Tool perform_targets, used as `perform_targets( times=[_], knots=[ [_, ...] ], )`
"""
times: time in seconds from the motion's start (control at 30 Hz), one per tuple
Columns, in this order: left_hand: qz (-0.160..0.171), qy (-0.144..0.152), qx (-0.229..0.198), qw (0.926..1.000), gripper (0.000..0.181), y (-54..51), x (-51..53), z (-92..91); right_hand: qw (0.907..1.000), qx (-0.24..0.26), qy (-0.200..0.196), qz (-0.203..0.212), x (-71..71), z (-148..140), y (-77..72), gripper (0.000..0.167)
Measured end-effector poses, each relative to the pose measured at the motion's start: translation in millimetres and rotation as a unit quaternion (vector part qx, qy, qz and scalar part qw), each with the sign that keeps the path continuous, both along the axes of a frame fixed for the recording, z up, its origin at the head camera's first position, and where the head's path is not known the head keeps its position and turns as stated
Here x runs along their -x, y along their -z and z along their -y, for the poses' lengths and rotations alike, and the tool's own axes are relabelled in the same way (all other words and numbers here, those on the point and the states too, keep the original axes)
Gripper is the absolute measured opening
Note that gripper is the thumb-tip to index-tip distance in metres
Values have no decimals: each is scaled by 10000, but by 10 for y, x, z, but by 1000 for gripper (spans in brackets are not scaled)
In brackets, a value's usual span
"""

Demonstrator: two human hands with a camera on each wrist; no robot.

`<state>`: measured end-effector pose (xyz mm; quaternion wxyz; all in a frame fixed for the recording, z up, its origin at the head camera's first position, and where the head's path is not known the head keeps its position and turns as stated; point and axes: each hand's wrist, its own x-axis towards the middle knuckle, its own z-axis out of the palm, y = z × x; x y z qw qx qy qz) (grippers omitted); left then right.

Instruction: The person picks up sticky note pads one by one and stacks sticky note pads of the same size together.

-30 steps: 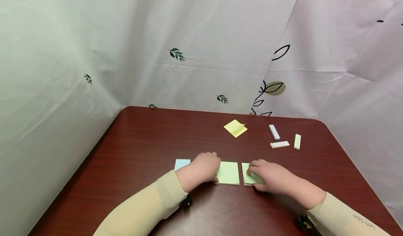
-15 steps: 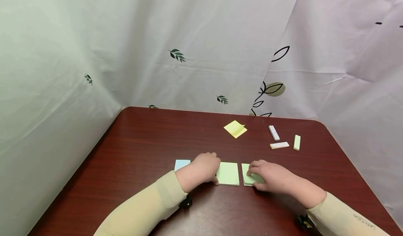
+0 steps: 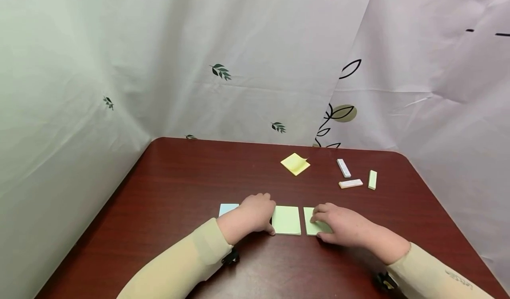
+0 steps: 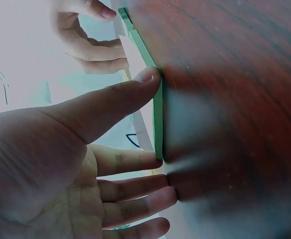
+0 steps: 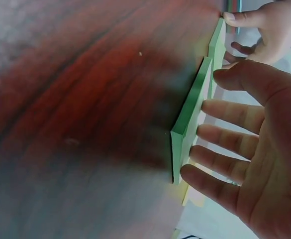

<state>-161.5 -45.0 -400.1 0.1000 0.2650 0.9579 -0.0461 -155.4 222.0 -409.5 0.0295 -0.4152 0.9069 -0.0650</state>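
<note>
Two pale green square pads lie side by side on the table with a narrow gap between them. My left hand [image 3: 255, 212] grips the left green pad [image 3: 287, 220] by its left side, thumb at the front corner and index finger at the back. On top of the right green pad [image 3: 310, 228] rest the fingertips of my right hand [image 3: 344, 226], its thumb near the front edge; the fingers are loosely bent. In the right wrist view the right green pad [image 5: 191, 127] lies flat under these fingers. A light blue pad [image 3: 228, 208] is partly hidden behind my left wrist.
Farther back on the dark red table [image 3: 179, 170] is a yellow pad [image 3: 295, 164] with a lifted corner. At the back right lie three narrow strips: a white one [image 3: 344, 168], another whitish one [image 3: 350, 184] and a pale green one [image 3: 372, 180]. Patterned cloth [image 3: 239, 99] hangs behind.
The head view has shifted slightly. Both hands keep nearly the same pose, and the front edge of the right green pad looks less stepped than before.
</note>
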Motion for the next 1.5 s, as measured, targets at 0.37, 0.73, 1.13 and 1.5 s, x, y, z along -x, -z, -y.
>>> perform_targets(
  times=[0.37, 0.73, 1.13, 1.5],
  knots=[
    [16, 10, -72, 10000, 57, -15, -12, 22, 9976, 370, 390, -425, -28, -23, 43, 21],
    [35, 42, -29, 10000, 56, 15, -11, 21, 9924, 19, 1230, -19, 30, -91, 37, 28],
    [10, 114, -3, 9999, 52, 29, -9, 32, 9876, -41, 1466, 554, 84, -128, 52, 53],
    [-62, 178, 7, 9998, 56, 38, -14, 50, 9849, 95, 1502, 858, 138, -138, 56, 46]
  ],
)
